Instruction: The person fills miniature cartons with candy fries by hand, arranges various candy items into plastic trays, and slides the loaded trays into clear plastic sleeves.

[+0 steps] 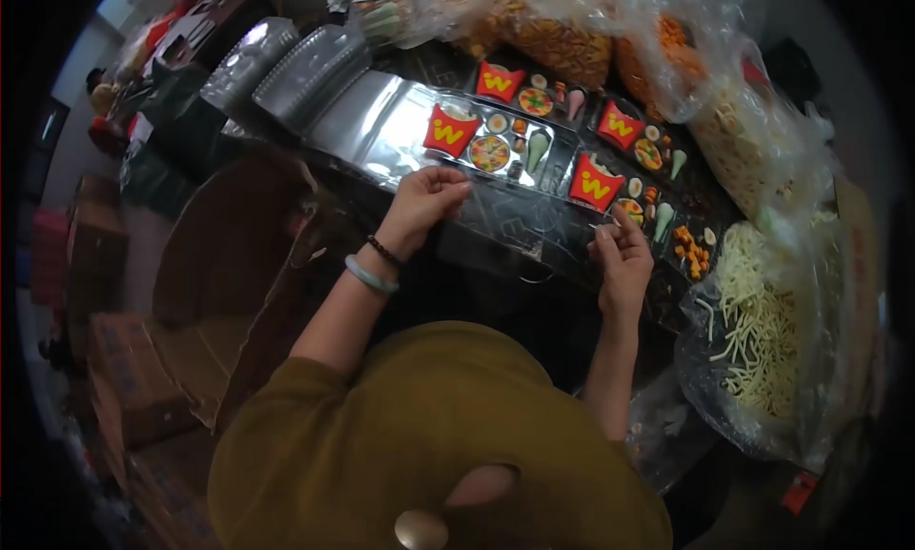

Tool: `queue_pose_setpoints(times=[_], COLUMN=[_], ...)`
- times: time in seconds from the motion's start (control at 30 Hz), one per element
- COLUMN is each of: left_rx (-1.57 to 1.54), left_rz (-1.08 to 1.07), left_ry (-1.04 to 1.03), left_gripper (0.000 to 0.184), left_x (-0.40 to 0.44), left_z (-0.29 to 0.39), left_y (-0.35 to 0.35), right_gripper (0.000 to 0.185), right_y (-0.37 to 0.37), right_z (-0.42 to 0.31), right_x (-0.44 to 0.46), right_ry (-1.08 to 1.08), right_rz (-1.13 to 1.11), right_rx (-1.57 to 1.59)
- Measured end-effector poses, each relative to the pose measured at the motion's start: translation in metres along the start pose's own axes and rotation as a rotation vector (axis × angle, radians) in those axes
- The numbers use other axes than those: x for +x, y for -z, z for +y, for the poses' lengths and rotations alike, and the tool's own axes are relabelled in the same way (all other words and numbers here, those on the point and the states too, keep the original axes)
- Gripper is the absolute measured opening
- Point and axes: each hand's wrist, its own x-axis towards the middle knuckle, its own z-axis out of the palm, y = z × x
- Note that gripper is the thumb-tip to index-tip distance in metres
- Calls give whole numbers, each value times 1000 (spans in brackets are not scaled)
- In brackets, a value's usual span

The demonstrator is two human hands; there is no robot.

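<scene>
My left hand (431,203) is closed, its fingertips pressed together just below a clear plastic tray; anything between them is hidden. That tray holds a red fries box (450,132) with a yellow W, a toy pizza (489,153), a fried egg piece and a green toy piece (538,151). My right hand (624,264) pinches a thin pale stick (596,227). It is close to another red fries box (596,183), which lies beside a small pizza, an egg and a second green piece (664,222).
Stacked clear plastic trays (315,78) lie at the left. Bags of orange pieces (562,45) line the back. A bag of pale sticks (753,331) stands at the right, near small orange pieces (690,253). An open cardboard box (233,254) is on my left.
</scene>
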Motion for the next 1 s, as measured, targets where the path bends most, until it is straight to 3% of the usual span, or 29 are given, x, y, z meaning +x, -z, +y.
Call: queue_pose_setpoints(times=[0.1, 0.27, 0.33, 0.43, 0.47, 0.53, 0.57, 0.7, 0.83, 1.0], left_rx=[89, 256, 501, 837, 857, 919, 956, 1059, 975, 1126], left_rz=[64, 178, 312, 469, 505, 519, 522, 538, 472, 457], left_ry=[-92, -240, -308, -361, -361, -443, -477, -501, -372, -422], left_gripper=[27, 38, 38, 40, 40, 38, 35, 33, 33, 27], left_x=[9, 68, 98, 115, 118, 122, 120, 131, 131, 122], left_z=[6, 30, 27, 27, 24, 21, 22, 17, 12, 7], left_y=[15, 33, 39, 39, 39, 41, 40, 42, 43, 32], right_gripper=[42, 29, 30, 34, 53, 79, 102, 110, 111, 110], right_y=[-24, -69, -75, -80, -81, -95, -101, -105, -104, -113], right_z=[2, -2, 17, 22, 24, 13, 10, 4, 3, 6], right_x=[25, 95, 130, 142, 139, 116, 110, 110, 111, 101], right_ry=[11, 78, 119, 713, 605, 589, 569, 615, 588, 511], right_rz=[-172, -198, -228, -180, -238, -430, -535, -616, -632, -662], right_rx=[-17, -328, -421, -946, -1002, -1253, -1382, -1507, -1530, -1597])
